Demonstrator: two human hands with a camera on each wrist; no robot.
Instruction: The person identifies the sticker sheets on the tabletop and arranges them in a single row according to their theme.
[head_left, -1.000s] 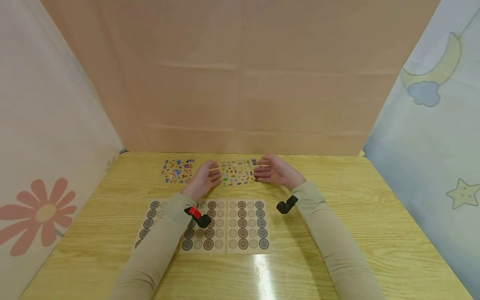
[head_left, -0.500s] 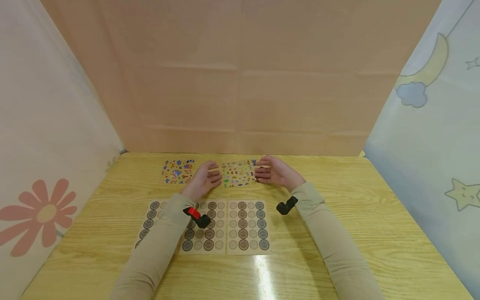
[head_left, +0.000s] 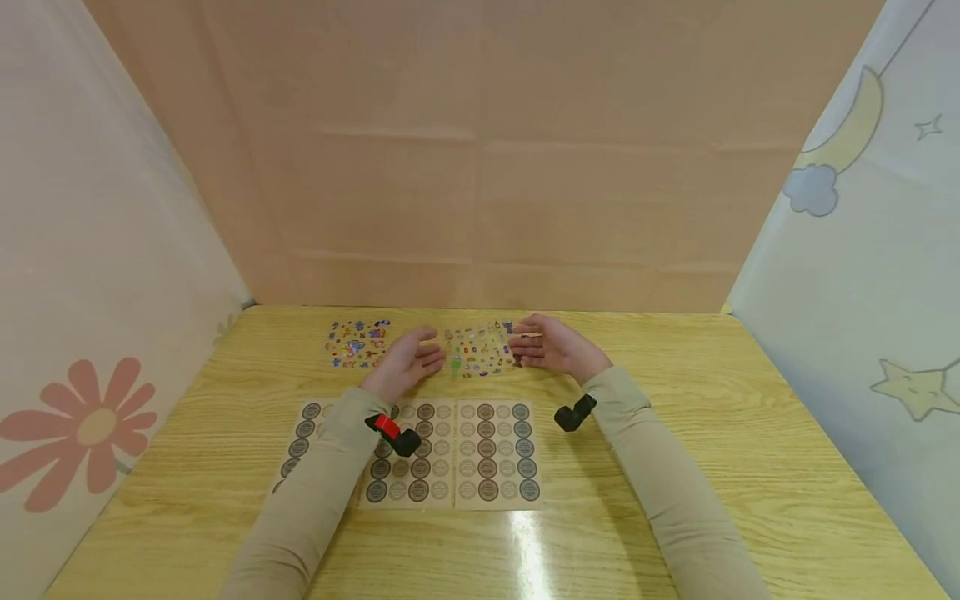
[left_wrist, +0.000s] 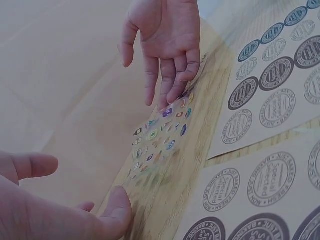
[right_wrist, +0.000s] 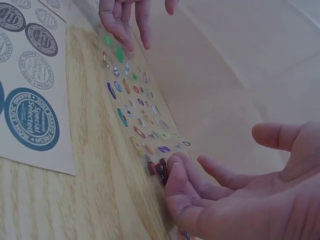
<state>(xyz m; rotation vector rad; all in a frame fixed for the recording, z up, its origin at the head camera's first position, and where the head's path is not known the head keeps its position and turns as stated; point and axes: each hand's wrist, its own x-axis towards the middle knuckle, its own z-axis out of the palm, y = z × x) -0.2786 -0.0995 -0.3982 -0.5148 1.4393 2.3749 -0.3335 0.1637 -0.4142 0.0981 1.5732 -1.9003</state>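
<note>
A clear sheet of small colourful stickers (head_left: 478, 350) lies at the back of the table between my two hands. My left hand (head_left: 403, 364) is at its left edge, fingers loosely extended and thumb raised. At the right edge is my right hand (head_left: 558, 346), palm facing inward, its fingertips touching the sheet beside a dark sticker (right_wrist: 162, 171) in the right wrist view. Neither thumb pinches the sheet. In the left wrist view, the sticker sheet (left_wrist: 160, 137) spans the gap between both hands' fingertips.
Another sticker sheet (head_left: 354, 342) lies to the left, partly behind my left hand. Nearer on the wooden table (head_left: 675, 417) are sheets of round labels (head_left: 497, 454), one mostly covered by my left arm. A brown backdrop (head_left: 480, 208) rises behind.
The sticker sheet's left side has shifted slightly nearer to me. Both hands keep almost the same place and pose; the view has turned slightly.
</note>
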